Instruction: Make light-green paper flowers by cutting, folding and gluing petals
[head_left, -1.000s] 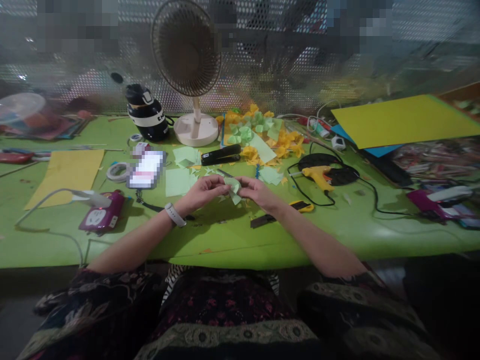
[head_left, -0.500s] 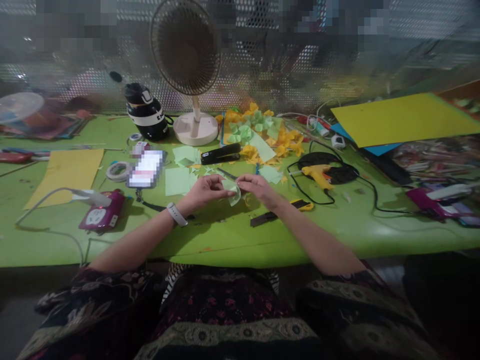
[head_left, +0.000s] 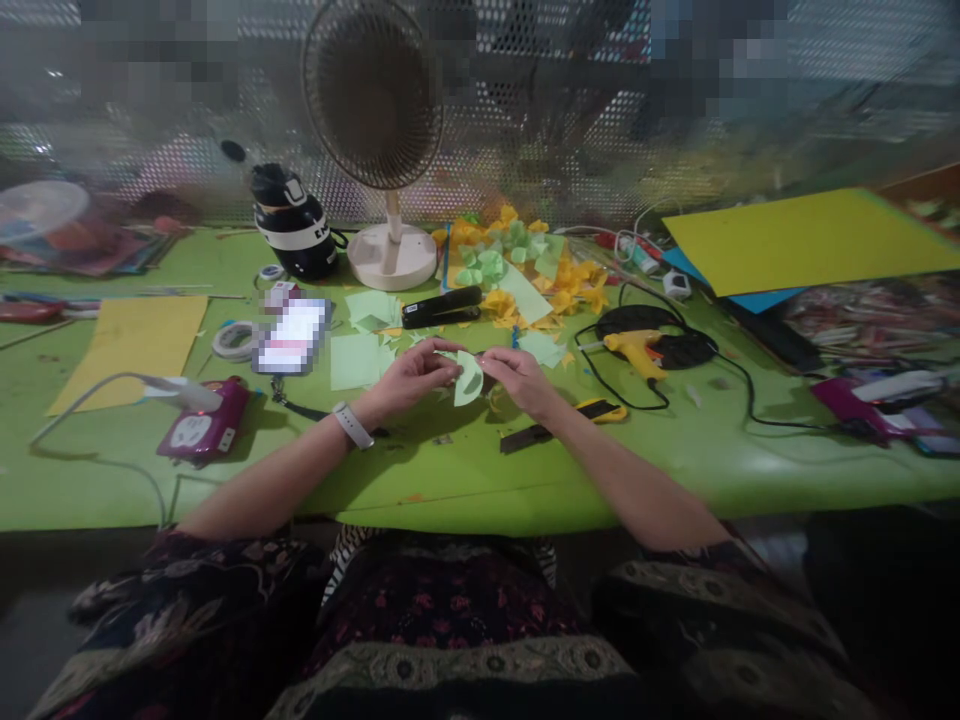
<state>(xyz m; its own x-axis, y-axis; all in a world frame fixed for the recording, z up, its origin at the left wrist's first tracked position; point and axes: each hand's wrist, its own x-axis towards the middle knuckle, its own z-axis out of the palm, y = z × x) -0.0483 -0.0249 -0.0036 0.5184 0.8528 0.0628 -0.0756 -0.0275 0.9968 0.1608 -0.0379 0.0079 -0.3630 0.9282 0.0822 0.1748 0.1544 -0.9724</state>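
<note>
Both hands meet over the middle of the green table (head_left: 450,480). My left hand (head_left: 409,375), with a white watch on the wrist, pinches the left side of a small pale green paper piece (head_left: 469,378). My right hand (head_left: 517,378) pinches its right side. The paper is curved, partly unfolded, and held just above the table. A pale green paper square (head_left: 355,362) lies just left of my left hand. Dark scissors (head_left: 529,437) with a yellow handle lie near my right forearm.
A desk fan (head_left: 375,130) and a black bottle (head_left: 292,225) stand at the back. A black stapler (head_left: 441,308), a pile of yellow and green paper flowers (head_left: 525,265), a yellow glue gun (head_left: 637,350) with cord, tape (head_left: 234,342), a pink charger (head_left: 202,430) and yellow sheets (head_left: 810,240) surround my hands.
The green paper has been turned and opened out between my fingers into a wider curved shape. Both hands stayed in nearly the same place.
</note>
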